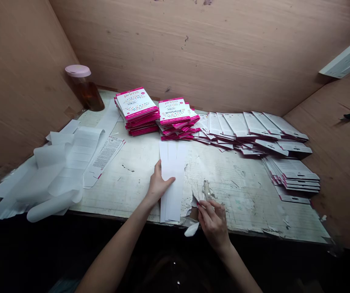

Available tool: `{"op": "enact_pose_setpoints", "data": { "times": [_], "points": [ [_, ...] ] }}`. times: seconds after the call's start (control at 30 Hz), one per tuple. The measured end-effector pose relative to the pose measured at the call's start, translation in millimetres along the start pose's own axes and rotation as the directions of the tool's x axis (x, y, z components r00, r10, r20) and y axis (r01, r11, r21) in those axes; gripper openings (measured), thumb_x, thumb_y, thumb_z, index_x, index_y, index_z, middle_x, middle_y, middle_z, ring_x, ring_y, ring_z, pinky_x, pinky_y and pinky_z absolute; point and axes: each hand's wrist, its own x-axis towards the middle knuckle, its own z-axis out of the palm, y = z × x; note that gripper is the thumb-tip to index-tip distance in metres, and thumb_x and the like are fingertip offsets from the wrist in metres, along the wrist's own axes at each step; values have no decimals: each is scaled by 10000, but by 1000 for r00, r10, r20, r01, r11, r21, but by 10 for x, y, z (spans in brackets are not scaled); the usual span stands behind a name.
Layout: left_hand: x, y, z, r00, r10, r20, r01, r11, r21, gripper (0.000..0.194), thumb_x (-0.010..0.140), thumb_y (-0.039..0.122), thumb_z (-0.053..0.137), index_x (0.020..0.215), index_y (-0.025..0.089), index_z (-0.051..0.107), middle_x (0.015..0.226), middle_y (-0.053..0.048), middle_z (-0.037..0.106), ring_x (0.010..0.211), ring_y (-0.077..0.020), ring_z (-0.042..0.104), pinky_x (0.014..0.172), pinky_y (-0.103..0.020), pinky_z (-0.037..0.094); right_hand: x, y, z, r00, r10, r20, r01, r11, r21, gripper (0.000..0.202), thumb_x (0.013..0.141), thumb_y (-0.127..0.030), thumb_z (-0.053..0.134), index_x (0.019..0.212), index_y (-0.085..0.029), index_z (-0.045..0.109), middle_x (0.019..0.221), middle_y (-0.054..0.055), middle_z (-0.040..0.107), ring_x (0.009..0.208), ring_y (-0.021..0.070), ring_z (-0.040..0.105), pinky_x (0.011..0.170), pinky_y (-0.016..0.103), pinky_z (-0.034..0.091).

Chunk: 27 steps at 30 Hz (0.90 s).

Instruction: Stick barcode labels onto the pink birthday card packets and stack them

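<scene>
Head view: I see the left hand [159,185] spread, thumb over white strips [171,200] lying on the table [242,203]; beside them, the right hand's [214,223] fingertips are drawn together, pinching what I cannot tell.

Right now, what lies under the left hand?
White paper strips, overlapping on the tabletop; the left hand has its thumb over them. What it covers is hidden.

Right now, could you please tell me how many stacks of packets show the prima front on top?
2: the left stack, nearer the bottle, and the right stack, beyond the white strips. Others may be hidden.
</scene>
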Motion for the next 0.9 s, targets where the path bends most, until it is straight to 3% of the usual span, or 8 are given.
{"op": "enact_pose_setpoints", "data": {
  "times": [0.07,0.2,0.37,0.47,0.57,0.77,0.83,0.9],
  "points": [
    [-2,2,1,1000,-2,0,2,1000,2,934,688,208,781,1463,168,260,1282,-163,605,1181,-294,583,1009,-417,438,-30,20,-57,999,43,-17,-41,993,106,220,857,-44,577,1006,-182,661,1006,80,669,998,252,536,881,434,462],
    [-4,23,2,1000,-3,-3,3,1000,-31,926,678,190,787,1452,183,279,1275,-142,615,1189,-284,581,1024,-405,429,-114,85,-170,979,175,109,-197,948,250,157,888,-110,562,978,-209,645,1011,81,602,983,244,504,850,432,476],
    [-1,37,2,1000,-22,-6,22,999,-46,939,668,179,791,1452,172,275,1282,-154,608,1189,-287,581,1028,-413,426,42,-29,-23,946,273,174,-301,939,167,81,913,-197,542,907,-197,623,893,77,563,864,237,479,763,399,467],
    [0,41,0,999,-36,-9,35,996,-85,943,650,167,804,1443,189,295,1271,-140,618,1178,-285,589,1029,-417,428,154,-96,3,943,267,198,-289,953,91,170,928,-193,470,807,-195,589,861,82,569,835,241,478,749,401,446],
    [-5,65,-2,999,-43,-7,42,995,-89,945,640,155,811,1435,178,301,1266,-145,618,1164,-282,598,1027,-411,430,19,54,-203,931,275,242,-306,946,103,196,948,-234,444,820,-202,588,859,73,587,817,233,512,730,382,447],
    [-3,91,-9,998,-68,6,68,997,-39,959,658,164,803,1453,173,265,1184,-138,660,1094,-284,635,998,-433,452,-591,521,-791,848,319,422,-418,894,164,317,964,-382,445,776,-245,661,725,29,613,669,184,607,582,279,480],
    [18,60,-8,996,-81,27,82,994,-77,988,647,164,814,1459,178,252,1217,-147,642,1098,-286,632,995,-439,456,-509,424,-811,823,360,440,-490,841,229,302,963,-395,448,841,-250,683,758,33,637,696,183,630,603,270,497],
    [47,20,2,995,-92,50,99,979,-178,1040,616,155,836,1464,181,235,1313,-166,577,1150,-284,603,1007,-424,453,-214,221,-688,795,387,467,-569,741,356,258,956,-389,472,917,-242,680,829,41,658,763,183,640,675,273,512]
  ]
}}
